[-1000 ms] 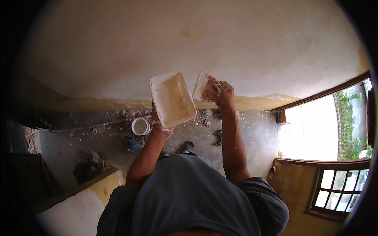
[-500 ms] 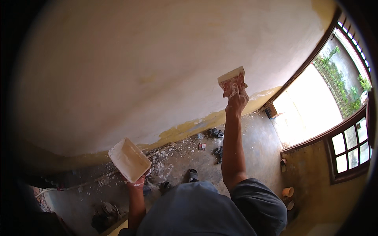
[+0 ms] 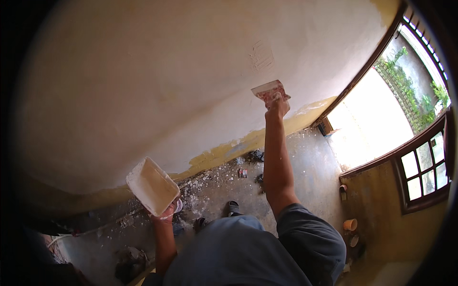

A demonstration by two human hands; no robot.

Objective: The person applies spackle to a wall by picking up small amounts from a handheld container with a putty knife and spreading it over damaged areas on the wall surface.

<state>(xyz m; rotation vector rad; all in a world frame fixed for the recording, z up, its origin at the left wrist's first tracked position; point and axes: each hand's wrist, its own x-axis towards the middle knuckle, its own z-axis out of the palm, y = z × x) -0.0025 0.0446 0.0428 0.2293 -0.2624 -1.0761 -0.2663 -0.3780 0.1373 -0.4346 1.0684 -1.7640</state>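
Observation:
In my right hand (image 3: 277, 107) is a wide putty knife (image 3: 270, 91) with a reddish, smeared holder and a pale blade edge, held up against the whitish wall (image 3: 157, 86). Just above the knife, a fresh patch of filler (image 3: 262, 56) with ridged streaks shows on the wall. My left hand (image 3: 164, 214) grips a pale rectangular tub (image 3: 153, 187) from below, at its near end. The tub tilts, and creamy filler coats its inside. The fingers of this hand are partly hidden under the tub.
Bare yellow (image 3: 217, 159) shows along the wall's foot. White crumbs (image 3: 193, 188), a small red-and-white packet (image 3: 243, 173) and dark bundles lie on the grey floor (image 3: 310, 162). An orange pot (image 3: 350, 224) stands at the right, below a paned window (image 3: 426, 168). A bright opening lies beyond.
My right hand has moved slightly left with the putty knife, whose blade no longer carries its thick pale load. A streaked filler patch has appeared on the wall. The tub has shifted slightly up and left.

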